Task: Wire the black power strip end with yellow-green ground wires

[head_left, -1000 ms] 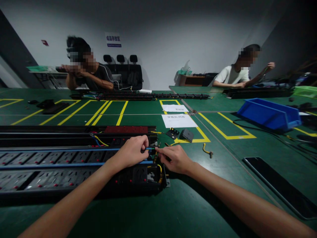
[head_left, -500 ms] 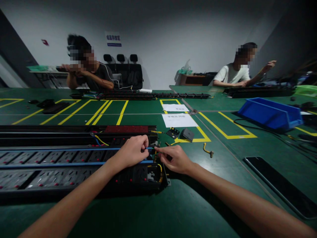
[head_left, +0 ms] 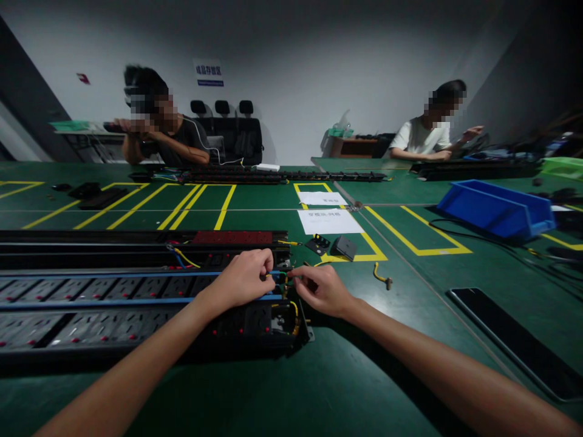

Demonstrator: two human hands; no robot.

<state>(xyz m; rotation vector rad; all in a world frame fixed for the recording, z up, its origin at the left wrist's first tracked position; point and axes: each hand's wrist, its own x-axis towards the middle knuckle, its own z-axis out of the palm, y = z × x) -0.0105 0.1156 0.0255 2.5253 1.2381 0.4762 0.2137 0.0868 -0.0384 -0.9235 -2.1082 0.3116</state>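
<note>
Long black socket strips [head_left: 155, 328] with red dots lie side by side at the left, reaching to the middle. My left hand [head_left: 248, 276] rests on the blue-edged strip near its right end, fingers curled closed; what they pinch is too small to tell. Just off that end is my right hand [head_left: 321, 288], thumb and forefinger close together by the yellow-green wire [head_left: 286, 280]; whether anything is between them is unclear. Another yellow wire [head_left: 295, 312] loops from the nearest strip's open end, beside a metal bracket [head_left: 310, 332].
Small black parts [head_left: 344, 247], paper sheets [head_left: 330, 221] and a loose yellow wire [head_left: 379, 273] lie beyond my right hand. A phone [head_left: 510, 340] and a blue bin [head_left: 496, 209] are at the right. Two people sit across the green table [head_left: 387, 376].
My right thumb and forefinger have shifted slightly right, showing more of the wire at the strip's end. My left hand is nearly still. The right-hand person's raised hand has lowered.
</note>
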